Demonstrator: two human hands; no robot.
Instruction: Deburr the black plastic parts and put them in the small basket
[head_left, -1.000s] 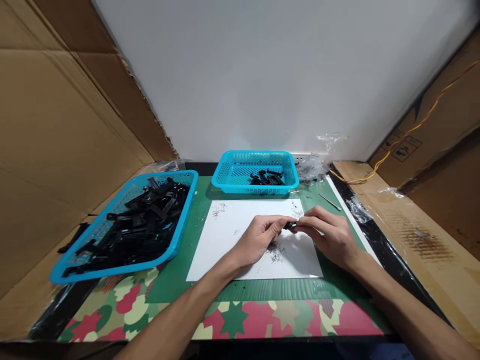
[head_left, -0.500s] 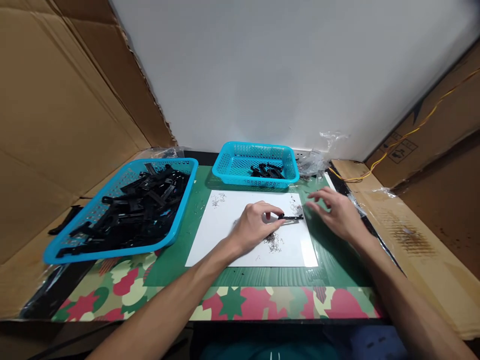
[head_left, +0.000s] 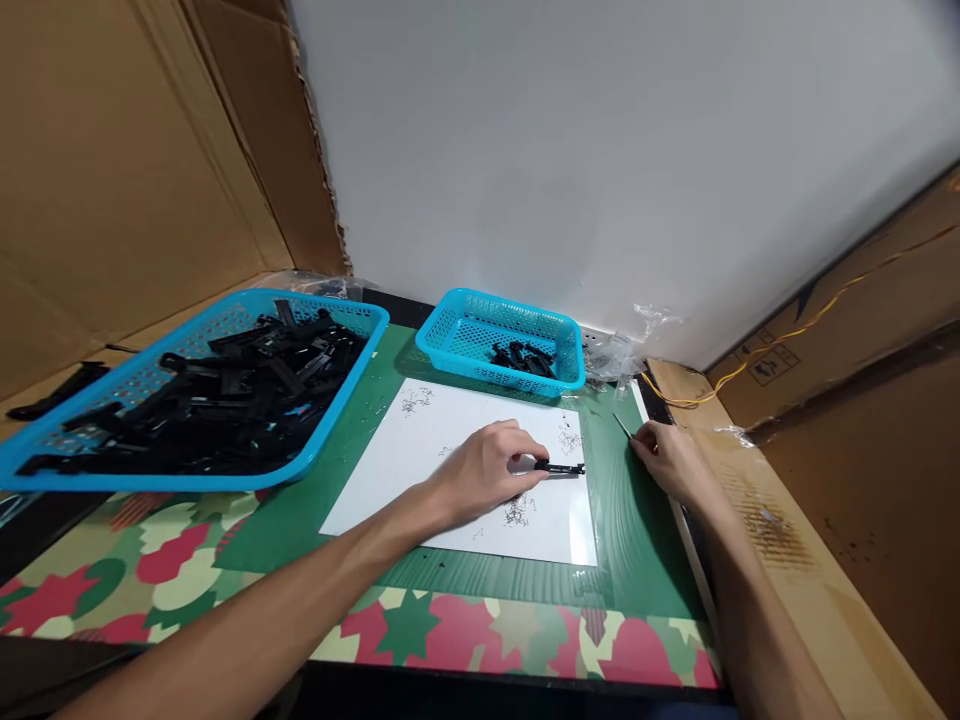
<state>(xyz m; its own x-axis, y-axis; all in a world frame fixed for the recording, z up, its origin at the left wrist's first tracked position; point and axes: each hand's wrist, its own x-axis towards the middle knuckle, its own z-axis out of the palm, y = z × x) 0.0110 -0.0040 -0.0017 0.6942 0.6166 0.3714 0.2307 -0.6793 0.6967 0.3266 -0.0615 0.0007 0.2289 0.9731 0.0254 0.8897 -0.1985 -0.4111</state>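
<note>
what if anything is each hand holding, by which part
The left hand pinches a black part by its left end; the right hand touches a thin tool at its near end, grip unclear.

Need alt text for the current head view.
A left hand pinches a small black part over a white sheet scattered with tiny dark bits; the right hand touches the near end of a thin tool over a green mat. Behind the sheet, a small blue basket holds some black parts; a larger blue basket at left is heaped with more.
</note>
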